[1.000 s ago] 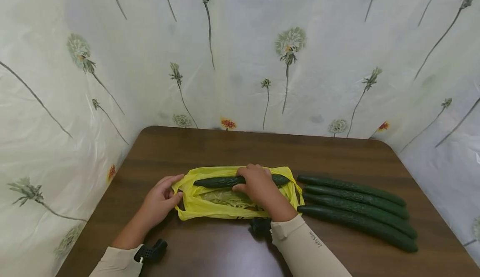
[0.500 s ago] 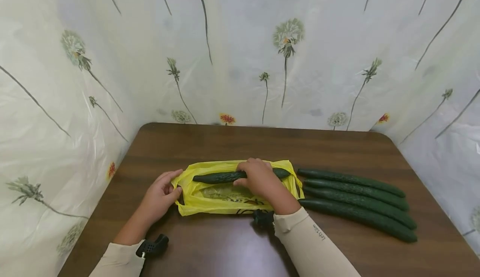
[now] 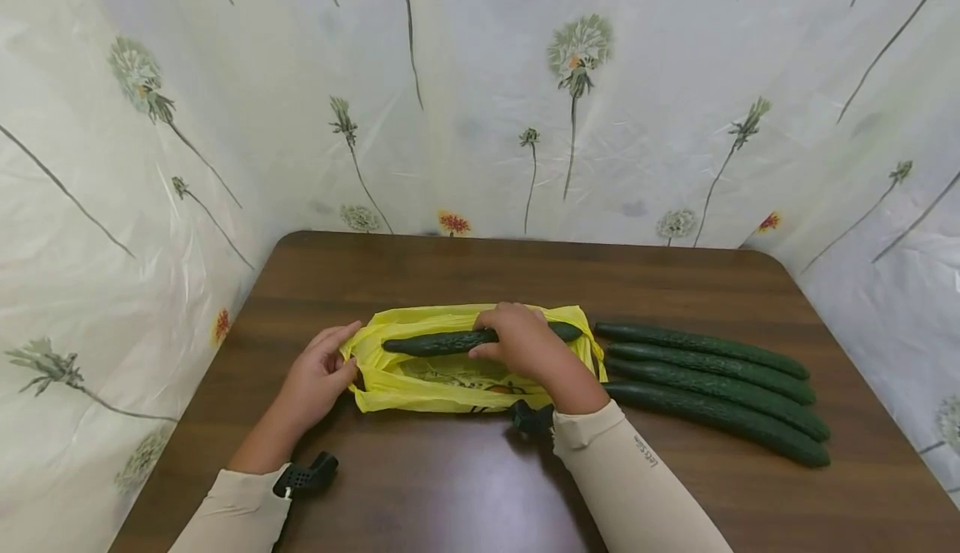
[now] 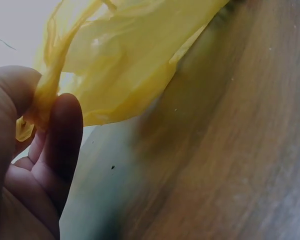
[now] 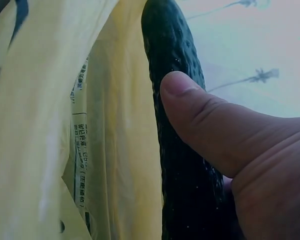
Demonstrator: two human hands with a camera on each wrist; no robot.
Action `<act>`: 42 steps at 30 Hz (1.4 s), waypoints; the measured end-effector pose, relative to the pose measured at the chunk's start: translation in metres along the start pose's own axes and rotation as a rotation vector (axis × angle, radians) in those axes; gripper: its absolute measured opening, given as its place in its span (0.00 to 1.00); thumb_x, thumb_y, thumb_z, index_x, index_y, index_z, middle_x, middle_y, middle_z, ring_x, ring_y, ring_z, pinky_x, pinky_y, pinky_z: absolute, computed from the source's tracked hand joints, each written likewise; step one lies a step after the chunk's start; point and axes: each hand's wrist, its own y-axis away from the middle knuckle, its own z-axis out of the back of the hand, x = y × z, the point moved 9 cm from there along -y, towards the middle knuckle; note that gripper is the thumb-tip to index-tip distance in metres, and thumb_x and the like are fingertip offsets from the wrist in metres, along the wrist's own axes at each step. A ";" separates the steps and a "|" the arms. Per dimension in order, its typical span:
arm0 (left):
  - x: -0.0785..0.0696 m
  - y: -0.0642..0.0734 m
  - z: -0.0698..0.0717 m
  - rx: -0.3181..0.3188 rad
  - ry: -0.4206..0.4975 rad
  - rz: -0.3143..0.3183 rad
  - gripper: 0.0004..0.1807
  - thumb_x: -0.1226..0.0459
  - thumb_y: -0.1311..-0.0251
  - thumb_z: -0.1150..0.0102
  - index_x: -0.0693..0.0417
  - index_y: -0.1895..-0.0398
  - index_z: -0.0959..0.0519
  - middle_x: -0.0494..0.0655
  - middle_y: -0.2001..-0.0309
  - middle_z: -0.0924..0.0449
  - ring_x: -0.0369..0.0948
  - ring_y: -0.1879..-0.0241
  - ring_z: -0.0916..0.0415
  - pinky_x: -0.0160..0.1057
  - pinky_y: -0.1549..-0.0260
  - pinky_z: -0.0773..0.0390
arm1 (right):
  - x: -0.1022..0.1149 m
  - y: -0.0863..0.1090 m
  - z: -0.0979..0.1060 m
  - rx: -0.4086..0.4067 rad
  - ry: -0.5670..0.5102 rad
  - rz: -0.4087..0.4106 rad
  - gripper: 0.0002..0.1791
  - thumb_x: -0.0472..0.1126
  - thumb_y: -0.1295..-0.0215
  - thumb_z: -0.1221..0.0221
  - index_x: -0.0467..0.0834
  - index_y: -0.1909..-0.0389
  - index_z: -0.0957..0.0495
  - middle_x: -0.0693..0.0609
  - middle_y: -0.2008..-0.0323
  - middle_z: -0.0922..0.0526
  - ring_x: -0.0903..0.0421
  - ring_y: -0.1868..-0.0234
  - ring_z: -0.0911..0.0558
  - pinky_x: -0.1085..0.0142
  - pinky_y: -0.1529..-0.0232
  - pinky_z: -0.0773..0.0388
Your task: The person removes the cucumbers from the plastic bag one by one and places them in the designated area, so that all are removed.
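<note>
A yellow plastic bag (image 3: 420,399) lies on the table with its mouth spread upward. My left hand (image 3: 317,378) pinches the bag's left end; in the left wrist view the gathered plastic (image 4: 52,80) passes between thumb and finger. With my right hand (image 3: 525,349) I grip a dark green cucumber (image 3: 431,343) by its middle. It lies lengthwise over the bag's opening, along the far side. The right wrist view shows my thumb (image 5: 190,100) laid across the bumpy cucumber (image 5: 172,40), with the bag's printed inside beside it. My other right fingers are mostly hidden behind the cucumber.
To the right of the bag, several long cucumbers (image 3: 720,382) lie side by side, their left ends close to the bag. The brown wooden table (image 3: 420,495) meets a flower-printed sheet (image 3: 480,103) at the back and sides.
The whole scene has shifted slightly upward in the head view. Both hands keep their holds; the cucumber in my right hand stays over the bag, hardly moved relative to it.
</note>
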 end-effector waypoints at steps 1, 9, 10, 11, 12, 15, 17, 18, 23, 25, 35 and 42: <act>0.000 0.000 0.000 0.000 -0.002 -0.002 0.31 0.74 0.31 0.41 0.59 0.25 0.29 0.56 0.34 0.28 0.36 0.70 0.31 0.31 0.74 0.26 | 0.000 0.000 0.001 -0.003 0.001 0.001 0.23 0.58 0.35 0.31 0.55 0.42 0.15 0.55 0.45 0.15 0.49 0.41 0.19 0.39 0.37 0.30; 0.000 -0.001 -0.003 0.010 -0.004 -0.006 0.32 0.74 0.32 0.41 0.58 0.24 0.30 0.55 0.33 0.28 0.37 0.71 0.32 0.32 0.74 0.27 | 0.001 0.005 0.006 0.007 -0.030 0.001 0.24 0.57 0.33 0.32 0.53 0.40 0.16 0.54 0.42 0.16 0.49 0.39 0.20 0.41 0.36 0.29; 0.000 -0.001 -0.004 0.014 -0.007 -0.005 0.32 0.73 0.31 0.40 0.58 0.24 0.30 0.55 0.33 0.28 0.37 0.71 0.32 0.32 0.74 0.27 | 0.001 0.006 0.007 0.008 -0.038 0.002 0.24 0.57 0.33 0.32 0.53 0.40 0.16 0.54 0.42 0.16 0.48 0.38 0.20 0.41 0.36 0.28; 0.000 -0.002 -0.004 0.017 -0.010 -0.003 0.32 0.73 0.31 0.40 0.58 0.24 0.30 0.54 0.33 0.28 0.38 0.71 0.32 0.32 0.74 0.27 | 0.002 0.007 0.008 0.009 -0.045 0.003 0.24 0.57 0.33 0.31 0.52 0.40 0.16 0.53 0.42 0.16 0.48 0.38 0.20 0.41 0.35 0.28; -0.001 -0.002 -0.004 0.019 -0.012 -0.005 0.32 0.72 0.31 0.39 0.58 0.23 0.30 0.54 0.33 0.28 0.38 0.71 0.32 0.32 0.73 0.27 | 0.002 0.008 0.010 0.008 -0.049 0.005 0.24 0.56 0.33 0.31 0.52 0.39 0.16 0.53 0.42 0.16 0.48 0.37 0.20 0.41 0.35 0.28; -0.001 -0.004 -0.005 0.021 -0.019 -0.007 0.32 0.71 0.30 0.39 0.57 0.23 0.30 0.54 0.33 0.28 0.38 0.71 0.32 0.33 0.73 0.27 | 0.003 0.010 0.015 0.001 -0.062 0.009 0.24 0.56 0.32 0.31 0.52 0.39 0.17 0.52 0.41 0.17 0.47 0.36 0.21 0.41 0.35 0.29; -0.002 -0.004 -0.004 0.021 -0.022 -0.010 0.32 0.71 0.30 0.39 0.57 0.23 0.30 0.54 0.33 0.28 0.38 0.71 0.32 0.33 0.73 0.27 | 0.006 0.010 0.019 -0.012 -0.065 0.019 0.24 0.56 0.33 0.31 0.52 0.39 0.17 0.52 0.41 0.17 0.47 0.36 0.21 0.40 0.35 0.29; -0.002 -0.005 -0.004 0.022 -0.023 -0.011 0.32 0.71 0.30 0.39 0.57 0.23 0.30 0.54 0.33 0.28 0.38 0.70 0.32 0.33 0.73 0.27 | 0.008 0.010 0.021 -0.020 -0.066 0.026 0.25 0.56 0.33 0.31 0.52 0.39 0.17 0.52 0.41 0.17 0.47 0.36 0.21 0.40 0.35 0.29; -0.002 -0.003 -0.003 0.022 -0.036 -0.009 0.32 0.71 0.31 0.39 0.56 0.23 0.30 0.54 0.33 0.29 0.38 0.70 0.31 0.33 0.73 0.27 | 0.018 0.011 0.028 -0.062 -0.086 0.070 0.25 0.57 0.32 0.32 0.51 0.39 0.16 0.53 0.44 0.16 0.49 0.39 0.20 0.41 0.37 0.28; -0.002 -0.003 -0.003 0.021 -0.039 -0.009 0.32 0.71 0.31 0.39 0.57 0.23 0.30 0.54 0.33 0.28 0.38 0.70 0.31 0.33 0.73 0.26 | 0.022 0.011 0.031 -0.079 -0.095 0.083 0.25 0.57 0.32 0.32 0.52 0.39 0.16 0.54 0.45 0.16 0.50 0.40 0.20 0.42 0.37 0.29; -0.002 -0.001 -0.001 0.001 -0.044 0.014 0.29 0.70 0.30 0.38 0.67 0.27 0.28 0.55 0.32 0.29 0.37 0.67 0.31 0.31 0.71 0.26 | 0.035 0.017 0.040 -0.155 -0.157 0.105 0.24 0.57 0.33 0.32 0.52 0.39 0.16 0.56 0.48 0.18 0.52 0.43 0.21 0.43 0.36 0.30; 0.000 0.003 0.000 -0.002 -0.071 0.025 0.29 0.69 0.30 0.38 0.69 0.28 0.29 0.58 0.33 0.30 0.38 0.66 0.31 0.32 0.70 0.26 | 0.045 0.028 0.050 -0.191 -0.149 0.122 0.25 0.57 0.33 0.32 0.52 0.39 0.16 0.56 0.49 0.19 0.52 0.44 0.22 0.44 0.38 0.30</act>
